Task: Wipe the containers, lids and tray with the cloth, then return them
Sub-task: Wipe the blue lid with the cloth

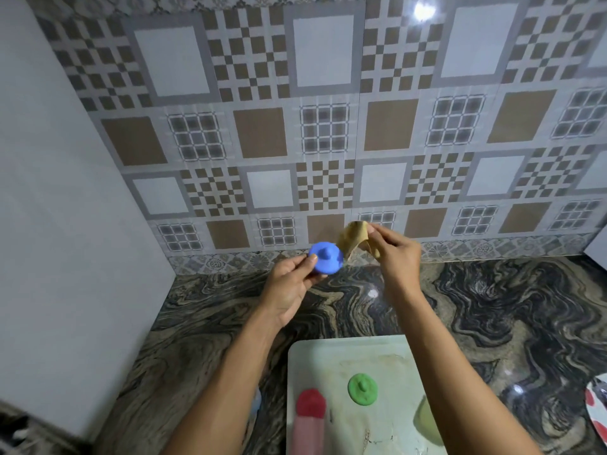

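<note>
**Blue lid and cloth held up over the bench**

Both arms reach forward above the marbled dark bench (492, 307), close to the tiled wall (328, 126). The left hand (289, 284) holds a blue lid (326, 258) by its edge – the thumb lies on the near rim and the fingers curl behind it, so the grip is closed on the lid. The lid's top, with its small knob, faces the camera. The lid is in the air, clear of the bench.

The right hand (394, 254) pinches a tan cloth (353, 239) between thumb and fingertips. The cloth hangs in a fold just right of the blue lid – whether the two touch cannot be told.

Nearer the person, a pale tray (328, 356) lies flat on the bench, its surface marked with stains. On it sit a green lid (362, 389), knob up, and to its left a red-topped container (310, 418), blurred. A pale green container (427, 418) shows at the tray's right side, partly hidden by the right forearm. At the right edge of the view a plate (597, 408) with red spots rests on the bench, well apart from the tray.
</note>
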